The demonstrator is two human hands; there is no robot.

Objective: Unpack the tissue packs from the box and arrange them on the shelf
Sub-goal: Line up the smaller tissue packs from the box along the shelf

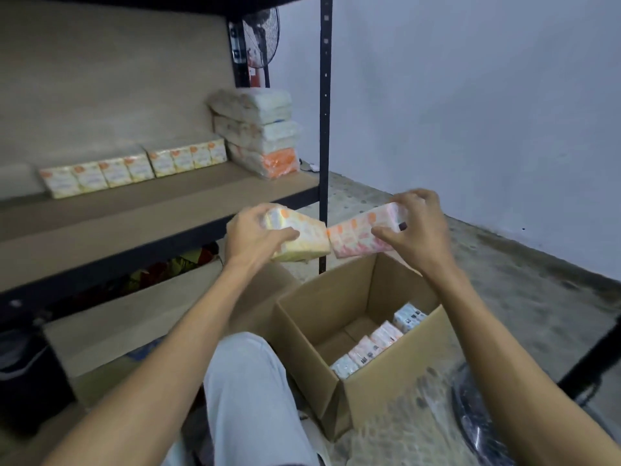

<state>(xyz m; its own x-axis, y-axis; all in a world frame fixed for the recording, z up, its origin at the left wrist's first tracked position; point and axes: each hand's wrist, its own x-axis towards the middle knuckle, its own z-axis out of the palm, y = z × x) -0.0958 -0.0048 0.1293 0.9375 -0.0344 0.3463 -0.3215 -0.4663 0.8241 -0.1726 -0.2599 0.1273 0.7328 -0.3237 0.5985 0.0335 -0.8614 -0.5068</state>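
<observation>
concrete floor (504,264), grey wall (470,95) | shelf board (161,210): shelved yellow packs (134,169) in a row, wrapped bundles (262,132) stacked at right end | your left hand (250,235) grips a yellow tissue pack (304,238), your right hand (416,230) grips a pink tissue pack (356,235), both above the open cardboard box (386,391) | boxed packs (376,341) inside

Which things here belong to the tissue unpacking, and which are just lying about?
Job: left hand gripping the yellow pack; right hand gripping the pink pack; cardboard box with packs inside; shelf with its row of packs.
Lying about: fan; wrapped bundles stacked at the shelf end; coloured clutter under the shelf.
</observation>
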